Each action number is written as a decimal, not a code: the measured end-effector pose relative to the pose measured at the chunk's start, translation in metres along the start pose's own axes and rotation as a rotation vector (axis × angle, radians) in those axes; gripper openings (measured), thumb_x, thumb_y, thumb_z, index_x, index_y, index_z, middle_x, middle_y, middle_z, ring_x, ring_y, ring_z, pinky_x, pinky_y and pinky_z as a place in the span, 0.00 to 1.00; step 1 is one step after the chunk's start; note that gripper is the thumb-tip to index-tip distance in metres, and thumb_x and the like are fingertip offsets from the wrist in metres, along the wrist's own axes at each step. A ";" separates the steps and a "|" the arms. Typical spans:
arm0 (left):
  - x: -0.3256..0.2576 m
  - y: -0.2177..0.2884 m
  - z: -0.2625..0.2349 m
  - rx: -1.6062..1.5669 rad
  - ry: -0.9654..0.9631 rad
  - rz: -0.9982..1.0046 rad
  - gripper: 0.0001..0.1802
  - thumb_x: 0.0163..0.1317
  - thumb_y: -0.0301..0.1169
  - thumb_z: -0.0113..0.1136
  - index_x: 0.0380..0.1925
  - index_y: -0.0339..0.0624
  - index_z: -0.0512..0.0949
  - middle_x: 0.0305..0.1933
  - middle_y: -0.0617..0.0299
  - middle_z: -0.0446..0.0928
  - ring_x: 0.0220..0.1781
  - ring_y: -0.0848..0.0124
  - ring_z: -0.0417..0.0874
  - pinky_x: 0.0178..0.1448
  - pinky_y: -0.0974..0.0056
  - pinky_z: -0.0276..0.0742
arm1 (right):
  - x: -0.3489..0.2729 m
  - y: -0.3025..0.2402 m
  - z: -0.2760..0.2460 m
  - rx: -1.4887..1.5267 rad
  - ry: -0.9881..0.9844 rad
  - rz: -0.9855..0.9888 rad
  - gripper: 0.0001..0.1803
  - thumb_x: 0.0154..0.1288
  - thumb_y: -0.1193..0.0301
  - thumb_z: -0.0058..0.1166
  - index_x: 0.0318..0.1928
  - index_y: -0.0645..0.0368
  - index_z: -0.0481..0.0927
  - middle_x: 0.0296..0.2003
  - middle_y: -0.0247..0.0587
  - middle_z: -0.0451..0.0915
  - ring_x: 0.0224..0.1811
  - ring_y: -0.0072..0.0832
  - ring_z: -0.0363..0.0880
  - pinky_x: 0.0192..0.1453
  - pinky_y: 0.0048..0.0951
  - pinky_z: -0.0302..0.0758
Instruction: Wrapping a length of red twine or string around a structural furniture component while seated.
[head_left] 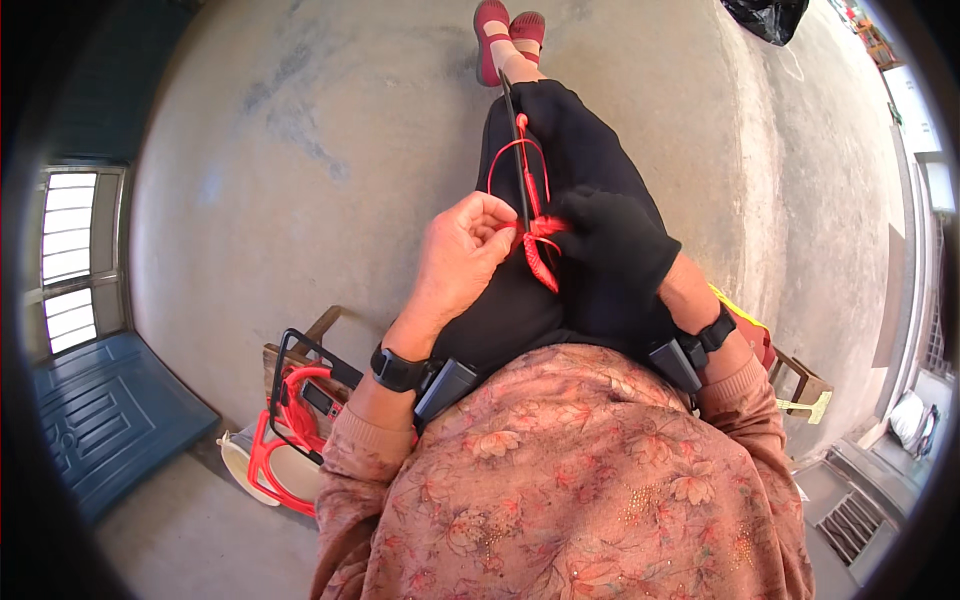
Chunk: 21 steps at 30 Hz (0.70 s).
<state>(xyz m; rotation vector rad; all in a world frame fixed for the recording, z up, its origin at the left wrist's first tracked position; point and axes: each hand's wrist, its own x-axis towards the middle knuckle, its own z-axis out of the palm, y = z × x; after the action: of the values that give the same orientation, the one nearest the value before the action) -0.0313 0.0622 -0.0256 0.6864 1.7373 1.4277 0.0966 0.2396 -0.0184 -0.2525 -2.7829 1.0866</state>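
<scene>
Bare concrete floor (pixel 300 150) — blue door (pixel 100 420) lying left; red cord (pixel 540 245) in lap

It was a home's bare yard or porch: a worn grey concrete floor (pixel 300 150) spread out, with a blue panelled metal door (pixel 100 420) and a white-framed window (pixel 65 260) left of it.

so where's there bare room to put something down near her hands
Bare concrete floor spreads left of the legs, from the shoes to the blue door panel; another strip lies right of the legs. It is crowded on the lap, where left hand, gloved right hand and red cord meet.
</scene>
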 end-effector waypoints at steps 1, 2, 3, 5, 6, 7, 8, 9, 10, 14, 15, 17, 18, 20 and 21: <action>0.000 0.000 0.001 -0.086 -0.006 -0.068 0.11 0.62 0.21 0.58 0.45 0.35 0.75 0.33 0.67 0.77 0.32 0.83 0.76 0.36 0.76 0.73 | 0.001 -0.002 -0.002 0.001 0.003 -0.004 0.10 0.59 0.65 0.60 0.34 0.58 0.77 0.33 0.51 0.79 0.36 0.48 0.78 0.40 0.39 0.75; 0.000 0.001 0.001 -0.083 -0.003 -0.066 0.11 0.62 0.21 0.58 0.45 0.35 0.75 0.33 0.67 0.77 0.32 0.83 0.76 0.36 0.76 0.73 | 0.001 -0.005 -0.004 0.050 -0.009 0.098 0.10 0.59 0.65 0.60 0.34 0.59 0.77 0.32 0.50 0.79 0.35 0.46 0.79 0.39 0.38 0.75; 0.000 0.002 0.003 0.021 0.099 0.001 0.12 0.62 0.22 0.59 0.46 0.34 0.75 0.34 0.64 0.78 0.32 0.81 0.77 0.36 0.75 0.75 | 0.000 -0.009 -0.008 0.098 -0.023 0.205 0.10 0.59 0.66 0.60 0.34 0.59 0.77 0.31 0.50 0.80 0.35 0.43 0.81 0.39 0.36 0.75; -0.003 0.006 0.004 0.123 0.202 0.067 0.12 0.62 0.23 0.60 0.46 0.34 0.75 0.34 0.61 0.79 0.32 0.79 0.78 0.36 0.73 0.76 | -0.005 -0.004 -0.018 0.250 0.084 0.272 0.10 0.59 0.67 0.60 0.33 0.60 0.76 0.32 0.47 0.81 0.35 0.37 0.81 0.40 0.35 0.75; -0.006 0.017 0.003 0.108 0.227 0.137 0.15 0.62 0.23 0.60 0.49 0.34 0.74 0.38 0.58 0.80 0.34 0.77 0.79 0.37 0.72 0.76 | -0.009 -0.001 -0.024 0.401 0.197 0.343 0.10 0.59 0.68 0.60 0.32 0.61 0.75 0.32 0.44 0.82 0.35 0.32 0.82 0.41 0.33 0.76; -0.008 0.027 0.000 0.094 0.256 0.206 0.18 0.63 0.23 0.60 0.53 0.34 0.72 0.42 0.56 0.80 0.36 0.76 0.80 0.37 0.71 0.77 | -0.009 -0.009 -0.036 0.644 0.251 0.366 0.08 0.59 0.71 0.59 0.32 0.62 0.74 0.33 0.38 0.82 0.36 0.24 0.79 0.45 0.30 0.75; -0.015 0.036 -0.005 -0.094 0.062 0.105 0.21 0.67 0.32 0.57 0.57 0.36 0.69 0.50 0.51 0.78 0.42 0.70 0.82 0.41 0.69 0.79 | -0.009 -0.021 -0.047 0.961 0.322 0.345 0.08 0.61 0.71 0.57 0.32 0.61 0.74 0.34 0.38 0.81 0.36 0.25 0.79 0.47 0.29 0.75; -0.021 0.045 -0.005 -0.094 0.065 0.106 0.21 0.67 0.32 0.57 0.57 0.36 0.69 0.50 0.51 0.78 0.42 0.70 0.82 0.41 0.69 0.79 | -0.009 -0.035 -0.056 1.278 0.388 0.311 0.07 0.63 0.71 0.56 0.33 0.61 0.73 0.34 0.37 0.81 0.37 0.26 0.78 0.48 0.28 0.74; -0.027 0.053 -0.003 -0.400 -0.134 -0.033 0.23 0.68 0.38 0.54 0.58 0.36 0.68 0.52 0.51 0.77 0.46 0.66 0.82 0.43 0.68 0.80 | -0.013 -0.040 -0.062 1.417 0.359 0.302 0.07 0.64 0.70 0.53 0.34 0.61 0.73 0.35 0.39 0.80 0.38 0.27 0.78 0.49 0.28 0.73; -0.029 0.076 0.009 -1.212 -0.291 -0.186 0.31 0.70 0.52 0.47 0.59 0.36 0.68 0.58 0.48 0.75 0.58 0.57 0.78 0.48 0.64 0.80 | -0.034 -0.086 -0.082 1.582 0.064 0.127 0.14 0.69 0.62 0.49 0.41 0.62 0.70 0.31 0.41 0.76 0.34 0.29 0.76 0.42 0.28 0.73; -0.030 0.076 0.007 -1.215 -0.298 -0.191 0.31 0.70 0.52 0.47 0.59 0.36 0.68 0.58 0.48 0.75 0.58 0.57 0.78 0.48 0.64 0.80 | -0.042 -0.087 -0.086 1.660 -0.040 0.077 0.15 0.70 0.62 0.48 0.42 0.62 0.70 0.30 0.41 0.75 0.32 0.28 0.76 0.38 0.26 0.73; -0.031 0.073 -0.015 -1.373 -0.030 -0.193 0.33 0.68 0.53 0.49 0.59 0.35 0.68 0.51 0.52 0.77 0.52 0.60 0.79 0.44 0.65 0.79 | -0.041 -0.089 -0.085 1.620 -0.002 0.113 0.14 0.70 0.62 0.49 0.44 0.62 0.71 0.27 0.36 0.75 0.27 0.23 0.73 0.32 0.23 0.71; -0.034 0.067 -0.025 -1.373 -0.037 -0.194 0.33 0.68 0.53 0.49 0.59 0.35 0.68 0.51 0.52 0.77 0.52 0.60 0.79 0.44 0.65 0.79 | -0.040 -0.081 -0.078 1.444 0.205 0.249 0.17 0.70 0.61 0.49 0.48 0.62 0.71 0.26 0.33 0.74 0.25 0.21 0.73 0.31 0.21 0.69; -0.054 0.045 -0.047 -1.326 -0.194 -0.144 0.32 0.67 0.52 0.50 0.58 0.35 0.68 0.40 0.56 0.76 0.38 0.67 0.77 0.34 0.69 0.74 | -0.042 -0.049 -0.064 1.072 0.238 0.457 0.17 0.69 0.65 0.50 0.53 0.61 0.72 0.30 0.31 0.77 0.29 0.17 0.75 0.31 0.16 0.68; -0.065 0.037 -0.055 -1.323 -0.187 -0.146 0.32 0.67 0.52 0.50 0.58 0.35 0.68 0.40 0.56 0.76 0.38 0.67 0.77 0.34 0.69 0.74 | -0.034 -0.052 -0.055 0.893 0.168 0.531 0.18 0.64 0.69 0.56 0.54 0.58 0.74 0.33 0.32 0.78 0.35 0.17 0.76 0.35 0.18 0.70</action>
<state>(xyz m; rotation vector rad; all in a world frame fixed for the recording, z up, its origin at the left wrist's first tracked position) -0.0423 -0.0121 0.0289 -0.0528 0.4124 1.8997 0.1346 0.2308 0.0549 -0.9149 -1.8525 2.1485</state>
